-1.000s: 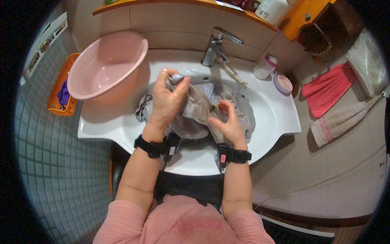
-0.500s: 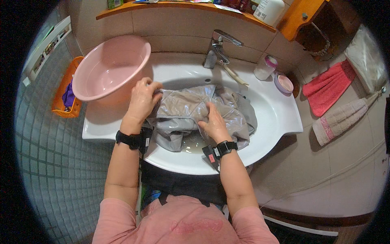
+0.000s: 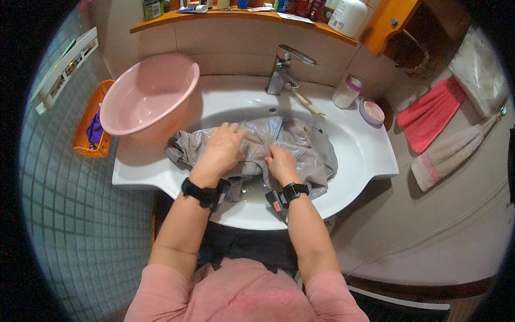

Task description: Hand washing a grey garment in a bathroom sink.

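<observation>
Grey, wet and apparently unwrung, lies as crumpled garment [image 3: 262, 137] in sink [image 3: 357, 155], pinched by right hand [image 3: 281, 162], covered by left hand [image 3: 221, 149] of unclear grip.

Wet sheen, hard gloss, soft pile

Gleams wet and smooth across the grey garment [image 3: 268, 131], like shiny cloth. Turns to hard white gloss on the sink [image 3: 362, 155], smooth pink plastic on the basin [image 3: 155, 102], polished metal at the faucet [image 3: 277, 78]. Looks matt and fluffy on the red towel [image 3: 431, 115], like varnished wood along the shelf [image 3: 225, 15].
</observation>
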A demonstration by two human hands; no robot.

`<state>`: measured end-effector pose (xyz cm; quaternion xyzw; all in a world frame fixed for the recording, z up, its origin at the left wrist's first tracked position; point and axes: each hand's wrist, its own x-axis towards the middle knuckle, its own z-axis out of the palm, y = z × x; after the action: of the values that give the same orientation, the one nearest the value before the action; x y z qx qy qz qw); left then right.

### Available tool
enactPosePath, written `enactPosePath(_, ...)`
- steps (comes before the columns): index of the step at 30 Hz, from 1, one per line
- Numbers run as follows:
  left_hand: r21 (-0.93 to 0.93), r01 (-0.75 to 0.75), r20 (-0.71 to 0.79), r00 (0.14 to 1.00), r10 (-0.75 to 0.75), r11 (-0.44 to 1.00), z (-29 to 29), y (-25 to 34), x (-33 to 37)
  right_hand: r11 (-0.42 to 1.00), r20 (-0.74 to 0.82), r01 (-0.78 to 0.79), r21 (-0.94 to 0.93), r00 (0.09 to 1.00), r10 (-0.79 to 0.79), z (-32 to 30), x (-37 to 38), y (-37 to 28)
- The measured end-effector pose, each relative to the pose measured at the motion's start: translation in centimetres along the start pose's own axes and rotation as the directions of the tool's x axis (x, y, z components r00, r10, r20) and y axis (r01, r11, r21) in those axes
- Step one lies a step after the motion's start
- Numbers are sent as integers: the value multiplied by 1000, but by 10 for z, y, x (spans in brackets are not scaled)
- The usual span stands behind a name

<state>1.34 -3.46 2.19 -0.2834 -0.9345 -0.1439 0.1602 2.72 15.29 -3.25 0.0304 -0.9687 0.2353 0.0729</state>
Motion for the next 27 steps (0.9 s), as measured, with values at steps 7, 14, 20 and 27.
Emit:
enactPosePath(7, -61, 246, -12, 969, -248, 967, 15, 23, 4, 932, -245, 126, 339, 969, -41, -38, -16, -7)
enactPosePath(14, -429, 349, -141, 885, -444, 833, 27, 24, 17, 861, -520, 407, 303, 828, -209, -21, -3, 1)
enactPosePath(20, -983, 112, 17, 846, -534, 146, 39, 33, 12, 981, -261, 191, 43, 950, -174, -7, -1, 20)
enactPosePath(27, -919, 23, 232, 838, -494, -393, 30, 39, 7, 632, -403, 214, 745, 899, 171, -17, 6, -9)
